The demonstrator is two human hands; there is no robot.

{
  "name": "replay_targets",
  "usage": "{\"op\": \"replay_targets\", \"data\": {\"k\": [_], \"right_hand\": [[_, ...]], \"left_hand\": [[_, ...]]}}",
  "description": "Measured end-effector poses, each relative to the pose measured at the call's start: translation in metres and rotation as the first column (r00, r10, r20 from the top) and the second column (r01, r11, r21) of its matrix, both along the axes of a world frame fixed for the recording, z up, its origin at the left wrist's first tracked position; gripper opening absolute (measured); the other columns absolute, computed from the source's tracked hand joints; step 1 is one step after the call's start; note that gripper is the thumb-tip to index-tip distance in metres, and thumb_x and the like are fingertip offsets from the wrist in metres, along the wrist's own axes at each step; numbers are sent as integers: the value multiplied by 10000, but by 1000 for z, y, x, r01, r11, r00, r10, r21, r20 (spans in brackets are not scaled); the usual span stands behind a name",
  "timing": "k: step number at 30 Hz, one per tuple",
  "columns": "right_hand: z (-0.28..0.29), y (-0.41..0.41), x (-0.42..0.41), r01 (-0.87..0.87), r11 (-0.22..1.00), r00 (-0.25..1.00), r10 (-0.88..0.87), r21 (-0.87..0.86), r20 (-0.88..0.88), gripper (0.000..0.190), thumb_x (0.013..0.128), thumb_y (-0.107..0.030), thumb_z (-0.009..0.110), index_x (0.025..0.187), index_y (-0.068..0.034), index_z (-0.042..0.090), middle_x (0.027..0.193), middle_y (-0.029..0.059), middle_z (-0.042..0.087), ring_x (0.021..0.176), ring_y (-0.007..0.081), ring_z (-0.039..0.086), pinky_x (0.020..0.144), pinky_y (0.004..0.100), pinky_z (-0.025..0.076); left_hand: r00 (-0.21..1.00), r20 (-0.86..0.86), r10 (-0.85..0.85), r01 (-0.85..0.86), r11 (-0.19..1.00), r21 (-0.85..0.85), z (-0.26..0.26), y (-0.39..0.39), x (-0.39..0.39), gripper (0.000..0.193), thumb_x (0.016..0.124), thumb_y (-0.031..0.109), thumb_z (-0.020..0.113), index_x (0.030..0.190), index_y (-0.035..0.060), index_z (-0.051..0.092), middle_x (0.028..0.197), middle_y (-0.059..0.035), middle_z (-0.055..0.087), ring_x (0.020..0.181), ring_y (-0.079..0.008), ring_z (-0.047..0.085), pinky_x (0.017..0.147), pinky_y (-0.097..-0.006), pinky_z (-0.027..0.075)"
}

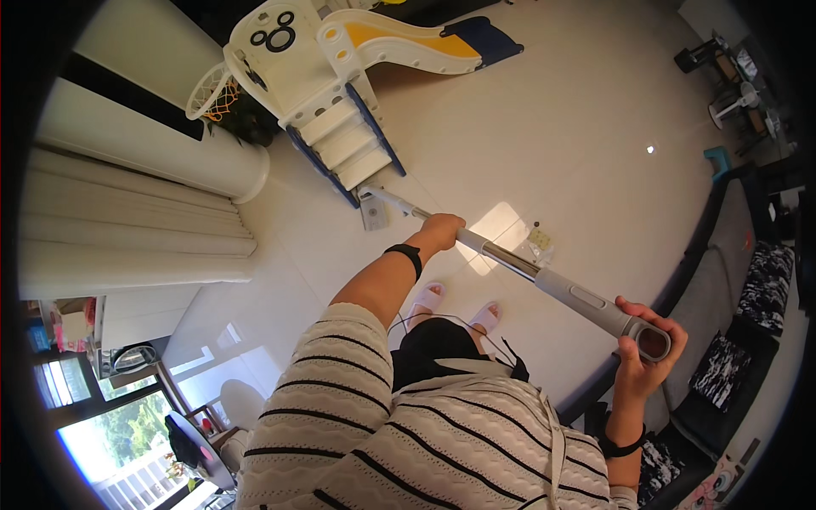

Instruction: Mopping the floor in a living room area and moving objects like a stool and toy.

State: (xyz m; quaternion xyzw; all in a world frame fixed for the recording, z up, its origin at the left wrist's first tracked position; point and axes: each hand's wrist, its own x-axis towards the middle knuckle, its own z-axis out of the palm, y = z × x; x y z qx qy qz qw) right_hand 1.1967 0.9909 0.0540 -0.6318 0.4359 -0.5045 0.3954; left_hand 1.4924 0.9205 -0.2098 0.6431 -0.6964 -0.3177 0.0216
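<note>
A long grey and metal pole (513, 260), which looks like the tube of a vacuum or floor mop, slants across the view in both my hands. My left hand (441, 231) is closed round its lower part. At its upper end my right hand (650, 341) holds the grey handle (590, 303) by the rounded cap, fingers on the far side and thumb on the near side. The pole's lower end reaches a flat grey floor head (373, 213) on the tiles, beside the foot of a toy slide's steps (347, 140).
A yellow and white slide (414, 41) with a basketball hoop (210, 92) stands ahead. Curtains (134, 223) hang at left; a grey sofa (707, 280) lines the right. A small packet (539, 239) and clear plastic lie on the floor near my slippered feet.
</note>
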Motion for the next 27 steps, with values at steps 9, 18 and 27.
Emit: {"op": "replay_targets", "data": {"k": [9,18,27], "right_hand": [[39,25,-56,239,968,965,-245,-74,-89,549,688,-297,698,1025,-49,343,860,181,565,831,293,573,791,458,457],[74,61,-111,447,876,862,-476,-181,-174,475,713,-271,664,1009,0,409,798,183,573,730,292,591,718,393,480],[95,79,-189,417,896,888,-437,-149,-145,300,809,-157,532,1029,-10,389,910,192,548,874,276,556,843,402,423]], "left_hand": [[977,-162,-136,149,986,76,32,33,-71,272,646,17,536,907,93,537,805,-132,586,790,-317,568,653,-393,438],[855,-263,-447,471,881,37,57,31,-141,277,629,12,557,890,104,567,817,-120,589,812,-300,569,658,-390,446],[820,-209,-533,526,845,-93,85,-10,-203,259,636,25,549,868,135,575,768,-101,589,779,-289,574,637,-393,444]]}}
